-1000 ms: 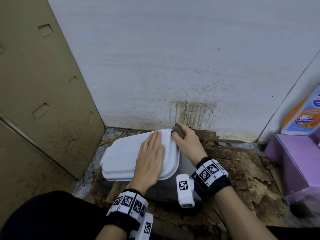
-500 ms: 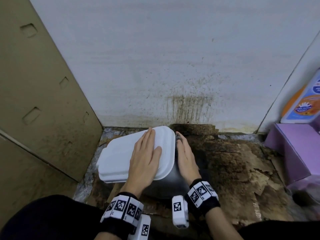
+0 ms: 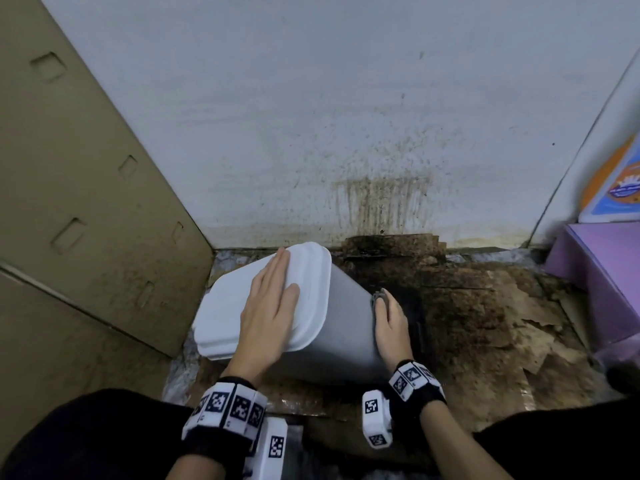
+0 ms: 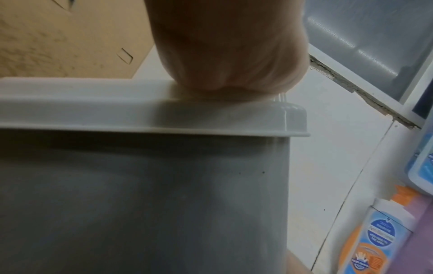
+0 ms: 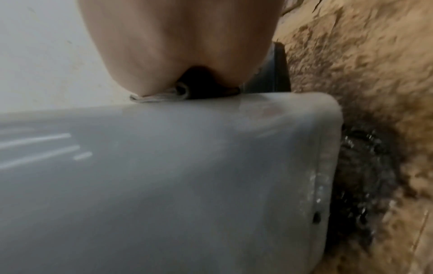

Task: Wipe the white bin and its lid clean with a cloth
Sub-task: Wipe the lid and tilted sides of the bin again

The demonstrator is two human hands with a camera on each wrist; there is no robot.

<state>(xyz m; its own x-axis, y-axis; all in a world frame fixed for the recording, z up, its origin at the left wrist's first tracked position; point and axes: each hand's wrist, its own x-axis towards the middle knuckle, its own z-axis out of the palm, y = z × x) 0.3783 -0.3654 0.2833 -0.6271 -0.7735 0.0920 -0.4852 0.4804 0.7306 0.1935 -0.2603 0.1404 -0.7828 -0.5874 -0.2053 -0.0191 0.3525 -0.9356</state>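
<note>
Your left hand (image 3: 268, 317) lay flat with straight fingers on the lid (image 3: 242, 306) of the white bin (image 3: 346, 327), which leaned on the stained floor (image 3: 485, 323) near the wall. Your right hand (image 3: 391, 320) pressed a grey cloth (image 3: 380, 295) against the bin's side; how tight that grip was, I cannot tell.

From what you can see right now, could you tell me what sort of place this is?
Probably a neglected utility or storage corner indoors. The white wall carries brown drip stains, the floor is dark, grimy and peeling, and a cleaning-product bottle stands beside a purple box. The white bin stands by the wall.
</note>
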